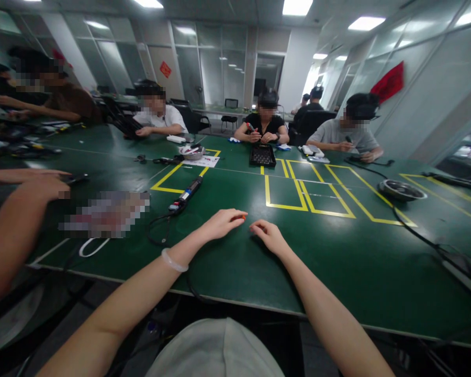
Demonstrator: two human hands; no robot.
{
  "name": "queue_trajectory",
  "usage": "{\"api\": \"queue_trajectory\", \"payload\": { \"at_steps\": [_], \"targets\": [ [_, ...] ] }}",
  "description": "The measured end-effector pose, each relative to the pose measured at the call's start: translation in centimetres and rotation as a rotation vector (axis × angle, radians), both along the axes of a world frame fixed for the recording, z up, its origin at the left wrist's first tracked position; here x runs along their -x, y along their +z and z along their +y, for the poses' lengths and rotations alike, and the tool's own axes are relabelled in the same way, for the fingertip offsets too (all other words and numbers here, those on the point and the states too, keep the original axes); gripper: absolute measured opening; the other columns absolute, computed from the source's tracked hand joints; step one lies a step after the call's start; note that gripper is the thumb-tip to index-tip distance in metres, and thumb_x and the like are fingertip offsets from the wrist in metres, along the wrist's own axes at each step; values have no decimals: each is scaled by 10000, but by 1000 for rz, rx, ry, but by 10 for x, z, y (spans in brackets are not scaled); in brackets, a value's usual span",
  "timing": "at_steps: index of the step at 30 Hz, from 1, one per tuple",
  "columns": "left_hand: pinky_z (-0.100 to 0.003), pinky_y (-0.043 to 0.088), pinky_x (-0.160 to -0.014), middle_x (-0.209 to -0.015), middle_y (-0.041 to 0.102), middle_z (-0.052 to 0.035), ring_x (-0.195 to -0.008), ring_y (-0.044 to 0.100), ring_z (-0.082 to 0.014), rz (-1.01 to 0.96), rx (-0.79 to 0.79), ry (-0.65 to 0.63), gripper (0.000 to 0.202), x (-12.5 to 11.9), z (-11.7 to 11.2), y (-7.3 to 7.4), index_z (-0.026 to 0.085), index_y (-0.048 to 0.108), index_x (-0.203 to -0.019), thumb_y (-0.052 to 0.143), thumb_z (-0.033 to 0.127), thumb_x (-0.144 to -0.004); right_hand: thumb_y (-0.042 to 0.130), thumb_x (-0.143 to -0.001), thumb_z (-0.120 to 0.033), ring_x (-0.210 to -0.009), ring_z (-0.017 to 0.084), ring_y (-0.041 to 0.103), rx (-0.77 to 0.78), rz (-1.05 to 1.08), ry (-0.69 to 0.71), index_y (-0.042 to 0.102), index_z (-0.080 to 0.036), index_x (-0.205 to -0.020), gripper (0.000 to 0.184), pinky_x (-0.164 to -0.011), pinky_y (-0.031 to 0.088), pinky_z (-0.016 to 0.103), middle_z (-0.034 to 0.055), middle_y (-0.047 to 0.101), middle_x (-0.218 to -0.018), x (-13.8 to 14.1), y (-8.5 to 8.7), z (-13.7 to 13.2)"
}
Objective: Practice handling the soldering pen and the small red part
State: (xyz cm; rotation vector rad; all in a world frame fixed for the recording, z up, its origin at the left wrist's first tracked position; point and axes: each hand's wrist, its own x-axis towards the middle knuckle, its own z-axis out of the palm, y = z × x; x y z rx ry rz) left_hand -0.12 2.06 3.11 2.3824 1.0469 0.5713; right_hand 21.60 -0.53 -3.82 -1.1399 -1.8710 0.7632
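My left hand (pixel 224 224), with a pale bracelet (pixel 174 261) on its wrist, reaches over the green table (pixel 235 272). Its thumb and fingers are closed on a small orange-red piece (pixel 244 217), too small to name. Just to the right, my right hand (pixel 267 235) is curled with its fingertips facing the left hand. What it holds, if anything, is hidden behind its fingers. A gap separates the two hands. Left of them lies a slim black and silver corded tool (pixel 186 195), which looks like an electric screwdriver.
Yellow tape rectangles (pixel 286 207) mark the table. A round metal-rimmed device (pixel 402 189) with a black cable lies at right. A black parts tray (pixel 262 156) stands before a person opposite. At left are a blurred-out packet (pixel 109 212) and a co-worker's hand (pixel 47 187).
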Motion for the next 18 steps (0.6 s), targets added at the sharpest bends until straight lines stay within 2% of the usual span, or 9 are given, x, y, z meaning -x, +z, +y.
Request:
{"api": "queue_trajectory", "payload": {
  "at_steps": [3,8,13,16,18],
  "targets": [
    [-295,430,-880,-1099,664,-72,-986,590,-186,-18,74,-111,442,-20,-5,-13,209,567,-1306,399,386,-937,475,-922,-384,-682,137,604,86,75,46,641,-169,-871,277,-659,475,251,20,669,-765,1,1,0],
    [-268,444,-798,-916,624,-28,-811,570,-141,-53,167,-179,467,-19,-5,-29,239,502,-1371,347,401,-962,523,-888,-436,-624,128,585,164,148,71,629,-163,-837,297,-634,478,251,24,662,-722,4,6,-2],
    [-276,452,-838,-1069,606,-53,-865,571,-129,-191,343,-158,494,-17,-6,-35,206,441,-1411,380,350,-942,515,-883,-474,-604,126,575,196,192,82,605,-166,-789,335,-620,474,254,21,648,-687,5,8,-3],
    [-282,453,-808,-1010,621,-46,-845,576,-132,-255,390,-124,533,-19,-8,-36,192,388,-1433,423,340,-923,516,-881,-465,-596,126,571,197,186,70,592,-169,-758,330,-613,464,253,14,638,-664,5,9,-4],
    [-278,453,-745,-932,622,-32,-779,570,-130,-271,374,-102,512,-20,-10,-35,185,430,-1381,461,372,-906,521,-877,-464,-584,128,564,193,177,59,586,-169,-743,330,-607,454,256,12,631,-647,5,10,-4]
  ]
}}
